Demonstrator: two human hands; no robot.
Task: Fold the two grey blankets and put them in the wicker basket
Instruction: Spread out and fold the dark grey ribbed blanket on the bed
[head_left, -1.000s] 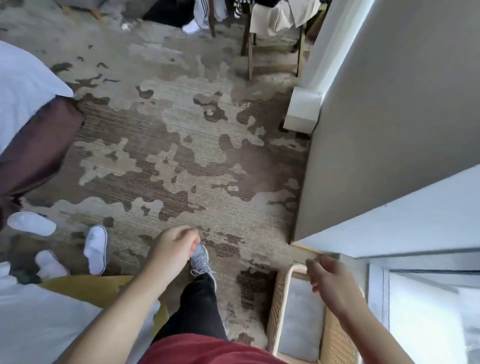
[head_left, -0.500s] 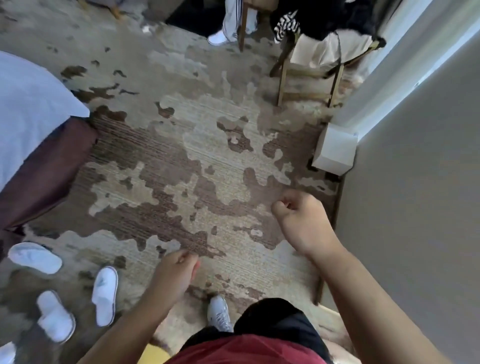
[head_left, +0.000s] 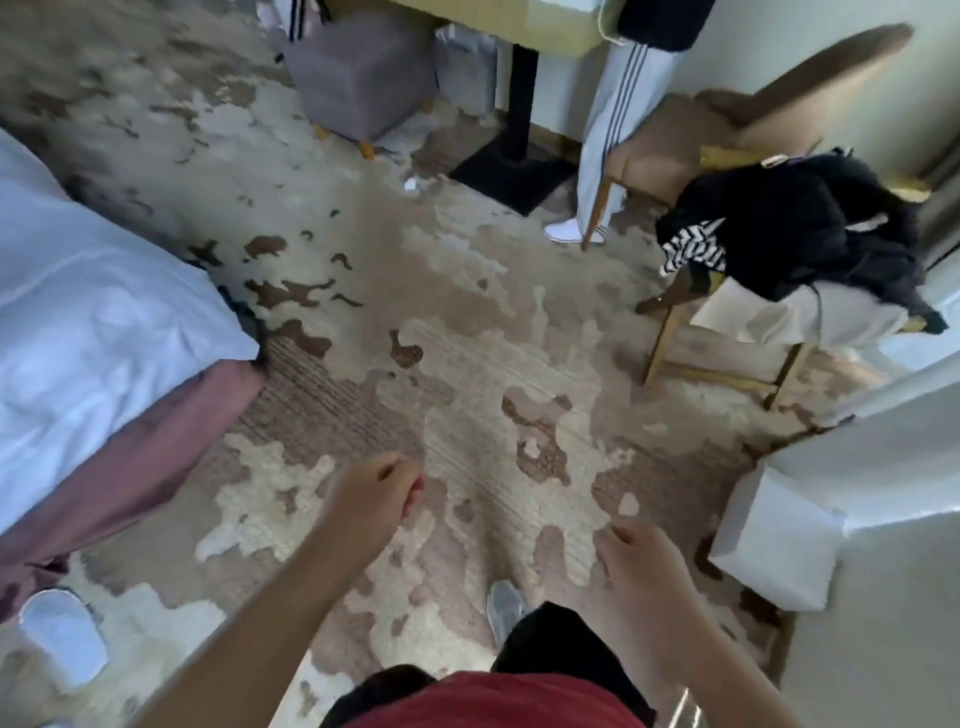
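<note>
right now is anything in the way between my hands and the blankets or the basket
Cannot judge: no grey blanket or wicker basket shows in this view. The left hand and right hand hang empty over the carpet; the bed lies left, a clothes-laden chair right.

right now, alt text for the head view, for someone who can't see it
A person's two empty, loosely curled hands, left hand and right hand, hang over a beige and brown patterned carpet, seen from above. A bed with white linen is at the left, and a wooden chair piled with dark clothes at the upper right.
</note>
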